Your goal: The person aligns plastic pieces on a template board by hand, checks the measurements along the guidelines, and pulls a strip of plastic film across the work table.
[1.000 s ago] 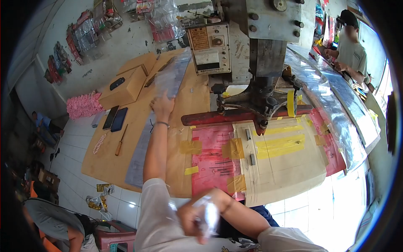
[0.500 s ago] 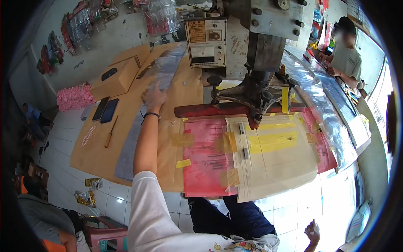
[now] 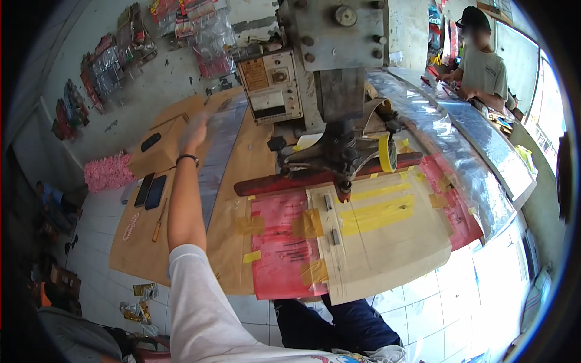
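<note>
My left hand (image 3: pixel 194 135), with a dark band at the wrist, reaches forward between the cardboard box (image 3: pixel 162 145) and the long bluish clear plastic sheets (image 3: pixel 219 154). Motion smears its fingers, so their closing and any contact are unclear. My right hand is out of view. Under the press head (image 3: pixel 340 142), a red bar (image 3: pixel 272 183) spans the worktable. Before it lies a tan board (image 3: pixel 387 248) with yellow tape and two small metal blocks, beside a red sheet (image 3: pixel 281 242) held by brown tape.
On the left stand two phones (image 3: pixel 155 192), a wooden-handled tool (image 3: pixel 158 227), a bead string (image 3: pixel 131 226) and a pink bundle (image 3: pixel 109 172). A co-worker (image 3: pixel 484 72) stands at the back right beside plastic sheeting (image 3: pixel 478 157). A control box (image 3: pixel 271 88) adjoins the press.
My left hand has moved off the clear sheets toward the cardboard box. My right hand, earlier near my body and then at the lower right, has left the view. The camera view has shifted.
</note>
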`<state>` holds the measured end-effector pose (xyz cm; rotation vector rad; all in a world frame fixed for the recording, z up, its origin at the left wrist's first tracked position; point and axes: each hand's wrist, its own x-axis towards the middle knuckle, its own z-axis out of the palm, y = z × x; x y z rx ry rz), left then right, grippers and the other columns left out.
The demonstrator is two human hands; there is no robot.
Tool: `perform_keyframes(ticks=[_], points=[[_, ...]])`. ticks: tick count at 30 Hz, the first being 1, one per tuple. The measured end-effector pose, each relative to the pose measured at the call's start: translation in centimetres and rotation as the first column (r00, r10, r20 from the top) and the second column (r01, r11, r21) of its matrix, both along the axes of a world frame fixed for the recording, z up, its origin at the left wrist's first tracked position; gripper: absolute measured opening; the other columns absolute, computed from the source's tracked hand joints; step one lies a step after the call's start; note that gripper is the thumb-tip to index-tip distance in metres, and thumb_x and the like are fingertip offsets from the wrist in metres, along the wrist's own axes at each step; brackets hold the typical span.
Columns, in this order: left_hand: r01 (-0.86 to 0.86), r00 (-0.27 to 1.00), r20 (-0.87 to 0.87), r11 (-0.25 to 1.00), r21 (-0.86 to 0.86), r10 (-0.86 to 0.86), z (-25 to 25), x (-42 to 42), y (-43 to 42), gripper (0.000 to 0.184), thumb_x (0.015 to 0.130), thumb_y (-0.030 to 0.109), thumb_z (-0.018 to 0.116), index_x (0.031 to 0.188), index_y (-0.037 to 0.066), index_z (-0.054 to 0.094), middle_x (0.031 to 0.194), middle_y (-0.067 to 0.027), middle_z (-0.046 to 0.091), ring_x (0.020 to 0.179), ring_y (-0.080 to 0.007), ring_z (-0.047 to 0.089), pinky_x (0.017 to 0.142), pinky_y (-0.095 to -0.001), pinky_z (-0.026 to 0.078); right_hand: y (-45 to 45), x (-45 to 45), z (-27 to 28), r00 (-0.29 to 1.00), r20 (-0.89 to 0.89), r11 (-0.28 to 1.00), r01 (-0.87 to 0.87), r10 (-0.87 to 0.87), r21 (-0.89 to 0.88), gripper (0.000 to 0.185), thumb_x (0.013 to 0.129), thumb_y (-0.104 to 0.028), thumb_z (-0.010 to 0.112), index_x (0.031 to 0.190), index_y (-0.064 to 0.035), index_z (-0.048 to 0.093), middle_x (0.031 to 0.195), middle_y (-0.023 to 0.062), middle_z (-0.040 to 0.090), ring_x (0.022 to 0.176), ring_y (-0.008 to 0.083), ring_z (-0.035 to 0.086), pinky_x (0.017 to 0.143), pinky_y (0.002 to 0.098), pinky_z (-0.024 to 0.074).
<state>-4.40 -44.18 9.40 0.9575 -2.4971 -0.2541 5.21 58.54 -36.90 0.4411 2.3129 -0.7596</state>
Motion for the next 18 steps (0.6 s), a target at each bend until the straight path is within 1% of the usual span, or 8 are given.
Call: perform_keyframes(ticks=[1,4,7,10,12,14,16,18], points=[[-0.137,0.989,-0.073,0.985,-0.102,0.13,2.7,-0.2,0.1,0.08,0.107,0.07,0.032,0.139,0.006,0.067,0.129,-0.0258,0.071,0.124,-0.0353,0.068,0.106,-0.0501,0.049,0.6,0.5,-0.6,1.0,0.009,1.0,0.023,-0.023,0.014,0.054,0.099,-0.04,0.068,0.062,-0.0022,0.062,0.052,0.0068,0.055,0.045,0.0222,0.058,0.048,0.039,0.0438],[-0.106,0.968,-0.199,0.969,0.222,0.152,7.7,-0.1,1.1,0.078,0.107,0.067,0.034,0.125,0.002,0.072,0.112,-0.0239,0.076,0.11,-0.0367,0.072,0.101,-0.0499,0.05,2.2,2.2,-2.0,0.996,0.024,0.997,0.08,-0.08,0.019,0.053,0.099,-0.04,0.067,0.062,-0.0013,0.064,0.052,0.0073,0.056,0.045,0.0221,0.058,0.048,0.0387,0.0448],[0.091,0.962,-0.265,0.993,0.07,-0.07,6.1,1.1,2.7,0.063,0.108,0.057,0.046,0.118,0.002,0.075,0.109,-0.019,0.077,0.106,-0.0318,0.072,0.098,-0.0446,0.052,4.5,3.8,-2.6,0.994,0.024,0.994,0.108,-0.108,0.021,0.053,0.099,-0.04,0.066,0.063,-0.0005,0.065,0.052,0.0077,0.057,0.046,0.0219,0.059,0.049,0.0384,0.0459],[0.259,0.965,-0.002,0.957,0.129,-0.261,2.1,2.7,2.5,0.039,0.108,0.039,0.059,0.121,0.005,0.074,0.096,-0.0103,0.077,0.089,-0.0179,0.07,0.083,-0.038,0.055,5.8,4.2,-3.5,0.992,0.02,0.992,0.124,-0.124,0.004,0.053,0.099,-0.039,0.065,0.063,0.0003,0.066,0.052,0.0081,0.059,0.046,0.0217,0.06,0.049,0.038,0.0469],[0.411,0.885,0.13,0.881,0.235,-0.447,-2.8,3.3,-1.2,0.031,0.104,0.029,0.067,0.124,0.006,0.073,0.102,-0.0073,0.077,0.095,-0.0163,0.07,0.085,-0.0362,0.055,6.3,4.3,-3.9,0.991,0.005,0.991,0.131,-0.131,-0.006,0.053,0.099,-0.039,0.065,0.063,0.0009,0.067,0.053,0.0084,0.059,0.046,0.0216,0.061,0.049,0.0378,0.0475],[0.238,0.895,0.279,0.902,0.361,-0.347,-3.7,5.2,3.0,0.031,0.103,0.028,0.069,0.125,0.008,0.073,0.107,-0.0064,0.077,0.099,-0.017,0.07,0.088,-0.0355,0.055,6.8,4.6,-4.4,0.992,-0.006,0.992,0.126,-0.126,-0.022,0.053,0.099,-0.039,0.064,0.064,0.0014,0.068,0.053,0.0087,0.06,0.046,0.0214,0.061,0.049,0.0376,0.0482],[0.346,0.837,0.311,0.875,0.339,-0.451,-5.5,7.1,4.4,0.034,0.101,0.032,0.069,0.124,0.008,0.074,0.114,-0.0141,0.079,0.106,-0.0249,0.073,0.094,-0.0382,0.055,6.9,4.6,-5.1,0.992,-0.03,0.992,0.121,-0.122,-0.04,0.054,0.099,-0.038,0.064,0.064,0.002,0.069,0.053,0.0089,0.061,0.046,0.0213,0.062,0.049,0.0373,0.0489],[0.308,0.787,0.465,0.911,0.273,-0.405,-2.5,9.4,11.3,0.037,0.1,0.034,0.068,0.124,0.007,0.074,0.117,-0.0168,0.078,0.107,-0.0278,0.073,0.095,-0.0382,0.055,6.6,4.4,-5.2,0.995,-0.036,0.995,0.097,-0.098,-0.037,0.055,0.099,-0.039,0.063,0.062,0.0011,0.068,0.052,0.0088,0.061,0.046,0.0211,0.061,0.049,0.0384,0.0488]])
